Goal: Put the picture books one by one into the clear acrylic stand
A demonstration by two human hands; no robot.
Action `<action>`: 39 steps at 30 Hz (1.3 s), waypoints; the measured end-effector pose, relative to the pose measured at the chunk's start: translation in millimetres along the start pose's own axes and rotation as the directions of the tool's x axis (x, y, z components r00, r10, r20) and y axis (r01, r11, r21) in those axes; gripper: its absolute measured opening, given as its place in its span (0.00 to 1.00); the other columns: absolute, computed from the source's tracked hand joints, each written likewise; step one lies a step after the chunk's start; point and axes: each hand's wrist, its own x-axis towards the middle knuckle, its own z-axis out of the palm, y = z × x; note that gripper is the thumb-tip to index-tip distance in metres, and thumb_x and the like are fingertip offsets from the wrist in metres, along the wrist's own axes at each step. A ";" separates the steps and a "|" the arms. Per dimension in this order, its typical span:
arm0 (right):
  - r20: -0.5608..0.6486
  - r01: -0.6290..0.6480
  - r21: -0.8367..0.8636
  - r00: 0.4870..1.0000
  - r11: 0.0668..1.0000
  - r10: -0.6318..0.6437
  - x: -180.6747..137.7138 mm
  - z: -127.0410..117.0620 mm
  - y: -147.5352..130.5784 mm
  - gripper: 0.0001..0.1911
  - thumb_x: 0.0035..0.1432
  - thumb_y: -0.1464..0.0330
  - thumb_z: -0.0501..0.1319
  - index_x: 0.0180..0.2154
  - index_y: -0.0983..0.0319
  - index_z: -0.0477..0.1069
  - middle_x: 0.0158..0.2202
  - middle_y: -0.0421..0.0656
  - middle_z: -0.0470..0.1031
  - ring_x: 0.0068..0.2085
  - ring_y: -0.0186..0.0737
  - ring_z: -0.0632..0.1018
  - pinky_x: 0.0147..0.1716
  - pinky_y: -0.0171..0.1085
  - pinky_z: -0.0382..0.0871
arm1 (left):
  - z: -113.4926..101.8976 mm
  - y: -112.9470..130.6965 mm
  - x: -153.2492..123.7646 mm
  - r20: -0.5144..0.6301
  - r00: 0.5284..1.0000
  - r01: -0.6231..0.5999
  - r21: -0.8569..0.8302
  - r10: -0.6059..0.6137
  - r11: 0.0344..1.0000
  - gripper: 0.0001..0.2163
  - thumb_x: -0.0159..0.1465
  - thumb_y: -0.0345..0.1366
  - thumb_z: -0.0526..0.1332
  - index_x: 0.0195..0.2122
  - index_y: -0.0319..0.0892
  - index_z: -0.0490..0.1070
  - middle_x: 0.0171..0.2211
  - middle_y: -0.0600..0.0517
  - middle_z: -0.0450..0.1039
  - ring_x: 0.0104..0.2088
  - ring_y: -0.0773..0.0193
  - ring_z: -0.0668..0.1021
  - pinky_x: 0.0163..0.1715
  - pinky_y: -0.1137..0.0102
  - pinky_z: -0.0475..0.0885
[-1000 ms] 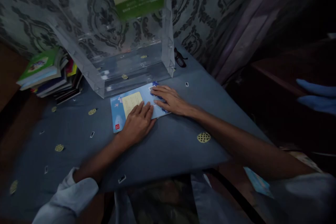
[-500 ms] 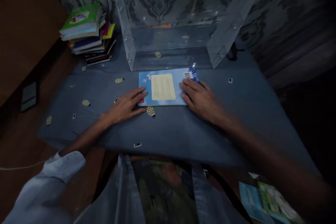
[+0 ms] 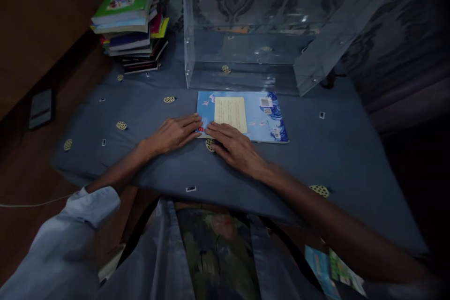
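A thin light-blue book [image 3: 258,119] lies flat on the cloth-covered table, its back cover up, with a cream text panel and barcodes on the right. My left hand [image 3: 175,133] rests at the book's left edge, fingers stretched out and touching its lower left corner. Across the lower left part of the cover lies my right hand [image 3: 234,147], its fingers extended flat and partly hiding the text panel's lower end. Neither hand grips the book.
Behind the book stands a clear acrylic shelf [image 3: 242,75]. A stack of books [image 3: 131,26] is at the back left of the table [image 3: 151,168]. A phone [image 3: 41,108] lies beyond the left edge, and more books [image 3: 323,269] are low at the right.
My right hand has slid left across the book from its right end toward my left hand, uncovering the barcodes. The camera view has shifted slightly.
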 end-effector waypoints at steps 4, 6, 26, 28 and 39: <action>-0.061 -0.034 0.048 0.997 0.998 0.037 0.6 5.8 2.0 0.23 0.69 0.68 0.54 0.64 0.56 0.66 0.63 0.49 0.70 0.64 0.50 0.70 0.63 0.60 0.66 | -6.8 1.6 4.1 0.005 1.000 0.009 -0.008 -0.009 1.000 0.21 0.76 0.43 0.46 0.55 0.38 0.73 0.57 0.42 0.75 0.60 0.56 0.76 0.57 0.60 0.74; -0.071 -0.014 0.033 0.997 0.999 0.017 2.2 7.0 0.8 0.22 0.69 0.68 0.54 0.62 0.56 0.68 0.62 0.49 0.71 0.64 0.51 0.71 0.62 0.60 0.67 | -9.5 1.0 4.7 0.001 1.000 0.010 -0.035 -0.010 0.999 0.20 0.76 0.43 0.47 0.54 0.39 0.74 0.57 0.42 0.75 0.59 0.56 0.76 0.56 0.61 0.74; -0.054 0.110 -0.187 0.991 0.976 -0.122 2.6 -1.2 -12.0 0.17 0.68 0.70 0.57 0.57 0.64 0.71 0.60 0.56 0.72 0.64 0.52 0.70 0.61 0.54 0.69 | 18.6 -40.1 93.1 -0.111 0.955 0.288 0.117 -0.276 0.950 0.16 0.73 0.38 0.52 0.56 0.38 0.71 0.51 0.42 0.76 0.53 0.53 0.76 0.55 0.57 0.71; -0.062 0.100 -0.191 0.992 0.977 -0.113 1.7 -1.1 -12.3 0.17 0.68 0.70 0.58 0.57 0.64 0.70 0.59 0.56 0.73 0.64 0.51 0.69 0.61 0.53 0.68 | 20.5 -38.3 90.3 -0.157 0.953 0.278 0.102 -0.260 0.955 0.15 0.73 0.37 0.52 0.55 0.39 0.72 0.51 0.42 0.75 0.51 0.54 0.77 0.54 0.59 0.72; -0.129 0.001 -0.057 0.992 0.998 -0.009 -43.0 -23.1 -35.4 0.08 0.70 0.69 0.57 0.43 0.62 0.75 0.43 0.47 0.79 0.48 0.42 0.78 0.56 0.47 0.70 | -9.1 29.1 41.7 0.047 0.951 0.276 0.308 -0.305 0.910 0.14 0.72 0.40 0.53 0.55 0.41 0.71 0.40 0.43 0.74 0.42 0.50 0.79 0.35 0.63 0.75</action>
